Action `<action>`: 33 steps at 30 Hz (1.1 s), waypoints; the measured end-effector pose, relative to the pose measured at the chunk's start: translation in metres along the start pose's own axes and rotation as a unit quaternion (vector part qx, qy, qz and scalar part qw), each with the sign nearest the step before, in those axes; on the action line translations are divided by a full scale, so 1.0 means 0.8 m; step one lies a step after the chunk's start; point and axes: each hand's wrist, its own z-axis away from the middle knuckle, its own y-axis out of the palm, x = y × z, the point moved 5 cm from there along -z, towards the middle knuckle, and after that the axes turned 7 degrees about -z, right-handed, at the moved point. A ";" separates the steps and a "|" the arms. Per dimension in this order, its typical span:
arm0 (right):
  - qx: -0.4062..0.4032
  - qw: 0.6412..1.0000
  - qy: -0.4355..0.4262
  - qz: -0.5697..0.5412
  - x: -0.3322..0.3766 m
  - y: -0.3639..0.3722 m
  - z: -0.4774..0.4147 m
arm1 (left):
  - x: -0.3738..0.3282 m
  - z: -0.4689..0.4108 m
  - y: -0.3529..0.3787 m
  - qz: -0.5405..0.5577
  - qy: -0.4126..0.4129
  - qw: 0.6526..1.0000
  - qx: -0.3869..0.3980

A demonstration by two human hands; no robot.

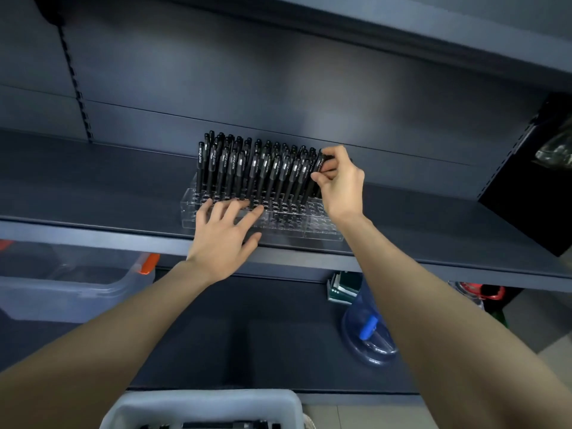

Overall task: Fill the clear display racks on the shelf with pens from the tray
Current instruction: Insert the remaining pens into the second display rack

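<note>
A clear display rack (322, 227) stands on the dark shelf (93, 193), its back rows packed with several upright black pens (235, 168). The front rows of holes show no pens. My right hand (340, 181) is at the rack's right end, shut on a black pen (317, 167) whose lower end points down into the rack. Fingers spread, my left hand (223, 233) lies flat on the rack's front left part and holds nothing. A white tray (204, 404) with dark pens in it shows at the bottom edge.
An upper shelf (433, 29) overhangs the rack. A clear bin with an orange latch (145, 264) sits below at left. A blue water jug (368, 329) and green boxes (342, 287) are below at right. A black panel (532, 181) closes the shelf's right side.
</note>
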 end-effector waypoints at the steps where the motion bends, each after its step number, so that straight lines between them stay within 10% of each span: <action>1: 0.014 1.000 0.005 0.009 -0.005 0.005 0.003 | 0.000 0.000 0.000 -0.001 -0.002 1.000 0.000; 19: 0.039 0.994 0.053 0.086 0.010 -0.005 0.069 | -0.003 0.036 -0.045 0.110 -0.031 0.993 0.041; 33: 0.214 0.949 0.231 0.000 -0.039 0.069 0.447 | 0.003 0.397 -0.028 0.156 -0.185 0.926 0.290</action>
